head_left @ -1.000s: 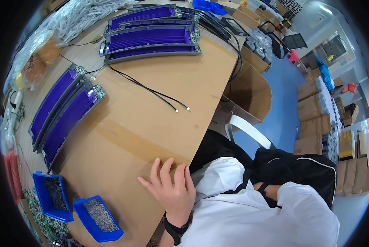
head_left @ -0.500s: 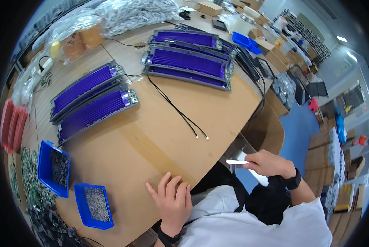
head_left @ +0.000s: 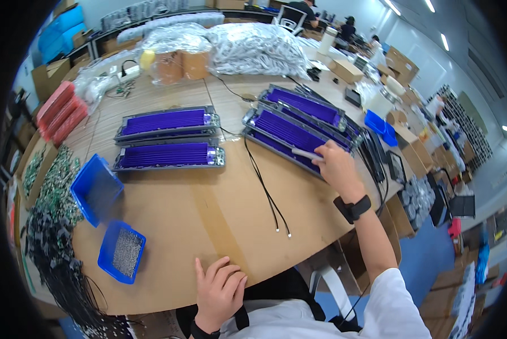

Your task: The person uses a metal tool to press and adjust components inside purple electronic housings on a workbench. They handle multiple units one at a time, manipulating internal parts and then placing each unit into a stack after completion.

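Observation:
My right hand (head_left: 339,170) reaches over the right-hand group of long dark housings with purple insides. Its fingers are closed round a slim pale stick (head_left: 307,154), whose kind I cannot make out. The stick's tip lies over the front purple-lined housing (head_left: 287,131); whether it touches is unclear. At the table's near edge, my left hand (head_left: 219,294) rests with fingers spread on the brown cardboard sheet (head_left: 168,226), holding nothing. Two thin black cables (head_left: 267,195) with small white plugs run across the cardboard between the two housing groups.
Two more purple-lined housings (head_left: 166,155) lie at the left. A blue bin (head_left: 98,192) and another blue bin (head_left: 130,277) with small metal parts stand near the left edge, beside bundled black cables (head_left: 55,260). Plastic-wrapped bundles (head_left: 253,48) fill the back; a white chair arm (head_left: 332,288) is below.
My right hand has moved from beside the table's near edge up to the right-hand housings, carrying the pale stick. My left hand stays spread on the cardboard. The view has turned.

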A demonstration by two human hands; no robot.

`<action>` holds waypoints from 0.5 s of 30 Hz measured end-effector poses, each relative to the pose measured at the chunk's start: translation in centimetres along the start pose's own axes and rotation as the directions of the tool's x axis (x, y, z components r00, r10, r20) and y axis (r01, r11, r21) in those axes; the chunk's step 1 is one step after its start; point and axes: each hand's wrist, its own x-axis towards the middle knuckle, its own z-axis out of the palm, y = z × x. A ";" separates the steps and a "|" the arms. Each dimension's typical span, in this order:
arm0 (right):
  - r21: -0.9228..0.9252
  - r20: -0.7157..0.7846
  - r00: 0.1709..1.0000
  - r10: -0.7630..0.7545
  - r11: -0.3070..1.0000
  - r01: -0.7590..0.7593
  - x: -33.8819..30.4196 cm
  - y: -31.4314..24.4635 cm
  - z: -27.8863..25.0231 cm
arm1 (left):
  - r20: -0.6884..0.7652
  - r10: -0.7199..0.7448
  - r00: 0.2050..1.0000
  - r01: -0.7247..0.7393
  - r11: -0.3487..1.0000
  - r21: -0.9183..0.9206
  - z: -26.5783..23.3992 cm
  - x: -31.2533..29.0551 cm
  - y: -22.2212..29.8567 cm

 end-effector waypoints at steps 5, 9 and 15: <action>-0.114 -0.012 0.990 -0.144 0.983 0.142 -0.3 1.0 2.8 | -0.035 -0.003 0.999 0.004 0.999 0.032 0.3 0.0 0.1; -0.080 -0.128 0.975 -0.182 0.982 0.172 -0.3 1.6 2.2 | -0.044 -0.010 0.999 0.011 0.999 0.034 0.3 0.2 0.4; 0.183 -0.310 0.906 -0.287 0.917 0.353 -3.5 1.0 -4.0 | -0.111 -0.084 0.990 0.072 0.991 -0.113 -0.4 -0.7 0.2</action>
